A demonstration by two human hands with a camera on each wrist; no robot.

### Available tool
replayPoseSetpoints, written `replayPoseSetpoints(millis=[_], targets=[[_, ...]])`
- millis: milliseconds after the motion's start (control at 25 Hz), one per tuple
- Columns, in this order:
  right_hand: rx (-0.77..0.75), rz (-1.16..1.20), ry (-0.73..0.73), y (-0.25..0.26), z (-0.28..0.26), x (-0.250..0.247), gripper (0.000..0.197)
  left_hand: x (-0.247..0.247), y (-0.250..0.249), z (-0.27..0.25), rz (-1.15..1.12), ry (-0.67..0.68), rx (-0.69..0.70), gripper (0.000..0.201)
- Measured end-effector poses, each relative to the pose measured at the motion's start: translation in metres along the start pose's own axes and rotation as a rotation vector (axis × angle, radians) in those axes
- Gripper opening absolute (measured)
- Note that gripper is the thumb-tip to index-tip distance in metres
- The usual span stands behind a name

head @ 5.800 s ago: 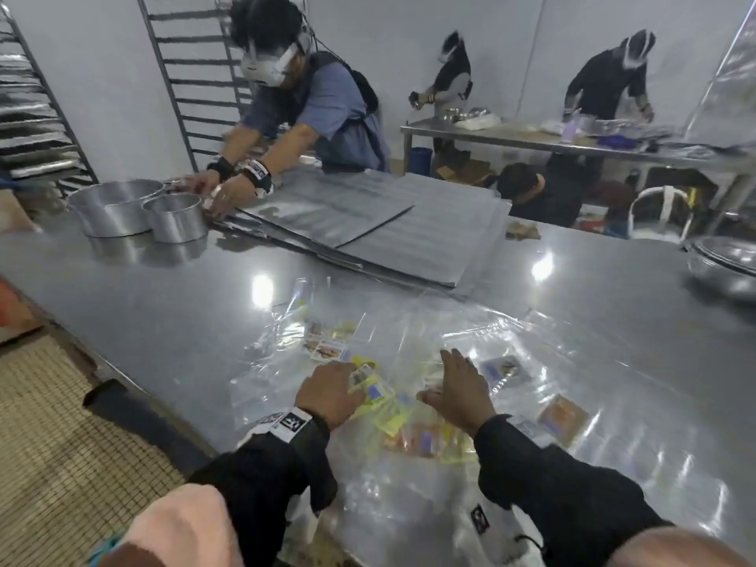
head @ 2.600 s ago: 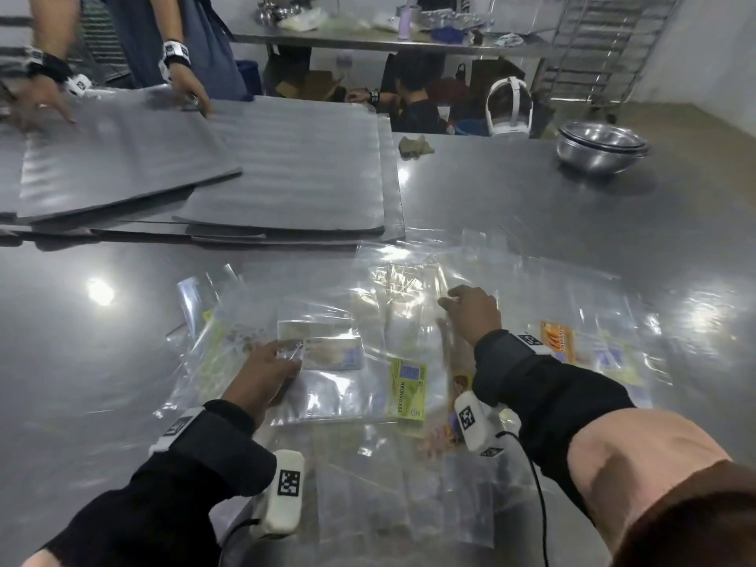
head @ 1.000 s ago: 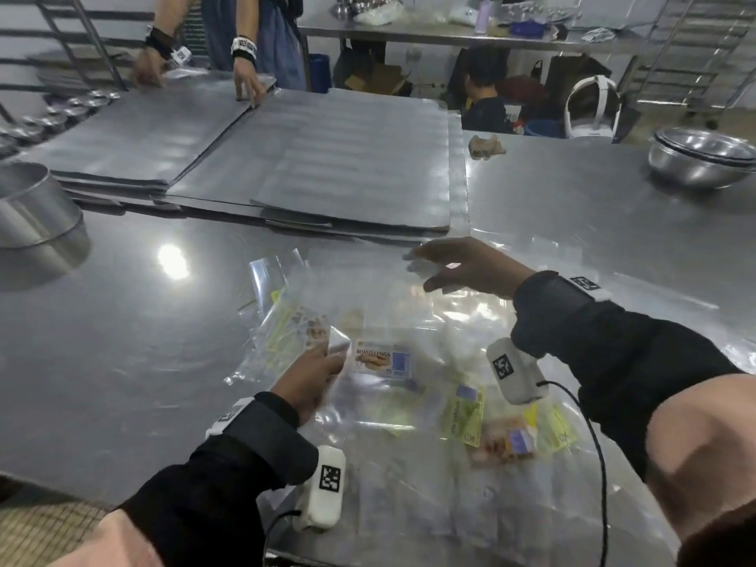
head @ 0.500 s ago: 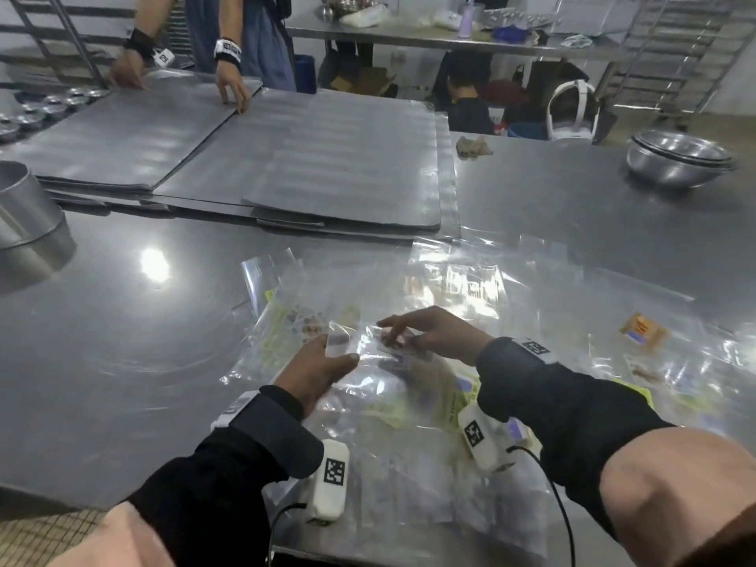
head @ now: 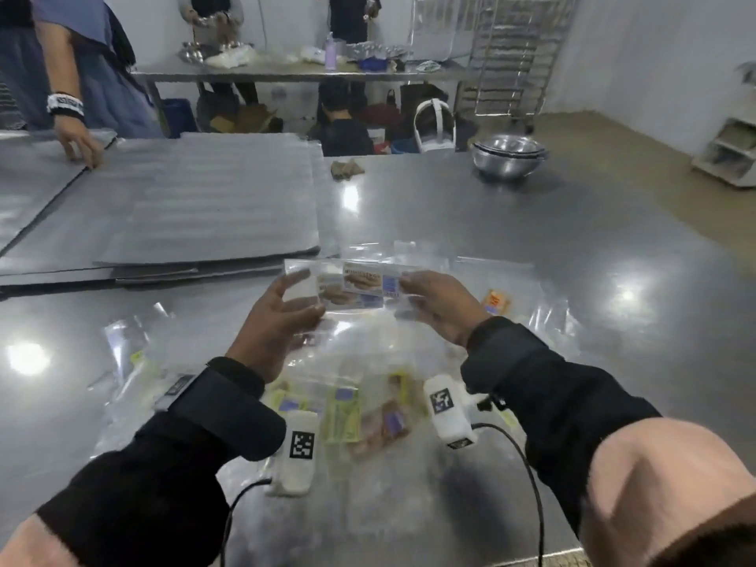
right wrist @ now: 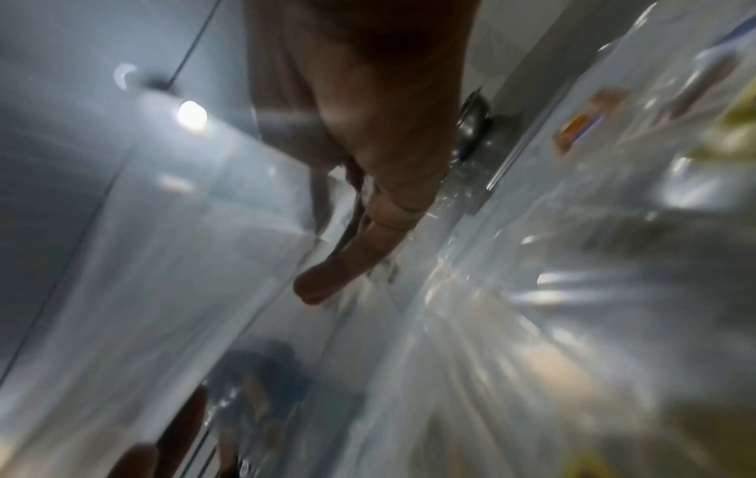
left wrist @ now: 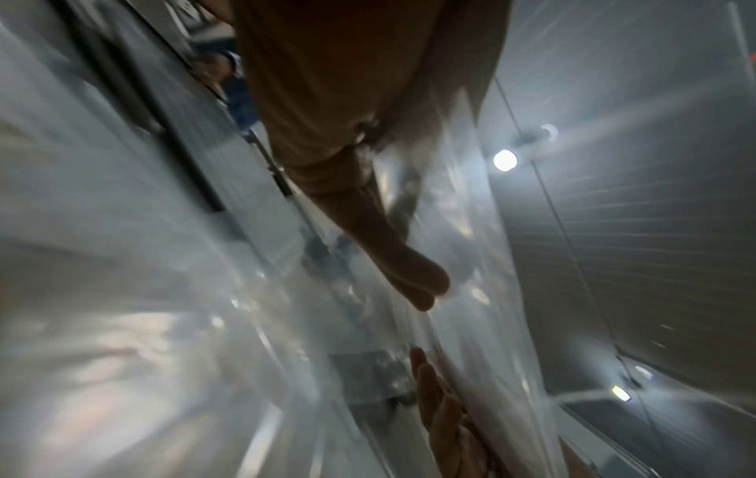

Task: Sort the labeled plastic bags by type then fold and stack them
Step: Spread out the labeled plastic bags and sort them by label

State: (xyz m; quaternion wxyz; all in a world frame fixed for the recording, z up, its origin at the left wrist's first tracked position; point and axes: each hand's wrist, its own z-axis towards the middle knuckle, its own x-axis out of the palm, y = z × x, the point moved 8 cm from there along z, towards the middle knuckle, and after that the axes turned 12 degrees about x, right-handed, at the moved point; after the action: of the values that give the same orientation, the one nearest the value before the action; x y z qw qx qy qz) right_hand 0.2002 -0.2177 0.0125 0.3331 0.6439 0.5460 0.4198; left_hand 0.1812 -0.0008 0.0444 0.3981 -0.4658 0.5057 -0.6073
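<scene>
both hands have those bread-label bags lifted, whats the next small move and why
Probably square the two held bags so their labels line up, then fold. The left hand and right hand hold them by opposite ends above the table, and the two labels sit offset. The yellow-label bags are still unsorted below.

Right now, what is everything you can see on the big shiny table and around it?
Held bags: a few, count unclear, clear with tan and blue labels, lifted between both hands.
Loose bags: many, clear with yellow, blue, orange labels, spread on the near table.
Table: one, grey steel.
Metal sheets: several, grey, stacked at the far left.
Bowls: a nested stack, silver, far right.
Crumpled cloth: one, tan, beside the sheets.
Other people: a few, at the back and left.
Left hand: pinches the held bags' left edge.
Right hand: grips their right edge.
</scene>
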Motion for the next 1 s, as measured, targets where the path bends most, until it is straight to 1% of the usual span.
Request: replayPoseSetpoints(millis=[40,80,120,160,280,360,440,480,520,560,600,640,680,720,760,800,880,920,1000], targets=[[-0.028,0.051,-0.006,0.008,-0.009,-0.023,0.018,0.027,-0.001,0.007,0.009,0.044,0.001,0.061],[-0.043,0.089,-0.022,0.015,-0.017,-0.048,0.024,0.054,-0.002,0.015,0.01,0.079,0.006,0.064],[-0.05,0.115,-0.04,0.021,-0.022,-0.07,0.027,0.077,-0.004,0.021,-0.002,0.101,0.01,0.062],[-0.058,0.129,-0.079,0.027,-0.03,-0.102,0.026,0.108,-0.001,0.03,-0.013,0.13,0.004,0.057],[-0.075,0.177,-0.224,0.043,-0.056,-0.206,0.019,0.21,0.015,0.058,-0.003,0.219,-0.05,0.045],[-0.05,0.188,-0.321,0.049,-0.076,-0.274,0.013,0.278,0.036,0.076,0.037,0.277,-0.128,0.044],[-0.017,0.158,-0.434,0.054,-0.095,-0.33,0.015,0.335,0.056,0.089,0.123,0.34,-0.206,0.044],[-0.016,0.143,-0.498,0.058,-0.104,-0.358,0.013,0.366,0.064,0.096,0.16,0.372,-0.223,0.043],[-0.048,0.14,-0.564,0.065,-0.112,-0.386,0.01,0.394,0.068,0.103,0.181,0.392,-0.217,0.042],[-0.098,0.143,-0.629,0.073,-0.122,-0.411,0.024,0.421,0.069,0.11,0.181,0.403,-0.184,0.042],[-0.164,0.154,-0.658,0.082,-0.131,-0.434,0.04,0.446,0.068,0.12,0.16,0.404,-0.133,0.044],[-0.248,0.171,-0.653,0.091,-0.142,-0.452,0.05,0.467,0.067,0.126,0.128,0.399,-0.08,0.047],[-0.314,0.166,-0.653,0.095,-0.153,-0.469,0.053,0.486,0.071,0.131,0.102,0.398,-0.046,0.049],[-0.328,0.153,-0.675,0.091,-0.161,-0.486,0.053,0.501,0.079,0.132,0.097,0.405,-0.036,0.049],[-0.296,0.137,-0.714,0.077,-0.166,-0.501,0.052,0.512,0.096,0.131,0.125,0.415,-0.062,0.049],[-0.22,0.129,-0.761,0.056,-0.167,-0.513,0.051,0.516,0.116,0.127,0.177,0.427,-0.116,0.049],[0.017,0.136,-0.867,-0.005,-0.16,-0.538,0.053,0.525,0.166,0.111,0.326,0.483,-0.264,0.049],[0.127,0.108,-0.927,-0.031,-0.156,-0.548,0.054,0.528,0.186,0.105,0.419,0.521,-0.309,0.048],[0.269,-0.002,-1.02,-0.062,-0.154,-0.559,0.056,0.531,0.211,0.097,0.563,0.575,-0.315,0.042]])
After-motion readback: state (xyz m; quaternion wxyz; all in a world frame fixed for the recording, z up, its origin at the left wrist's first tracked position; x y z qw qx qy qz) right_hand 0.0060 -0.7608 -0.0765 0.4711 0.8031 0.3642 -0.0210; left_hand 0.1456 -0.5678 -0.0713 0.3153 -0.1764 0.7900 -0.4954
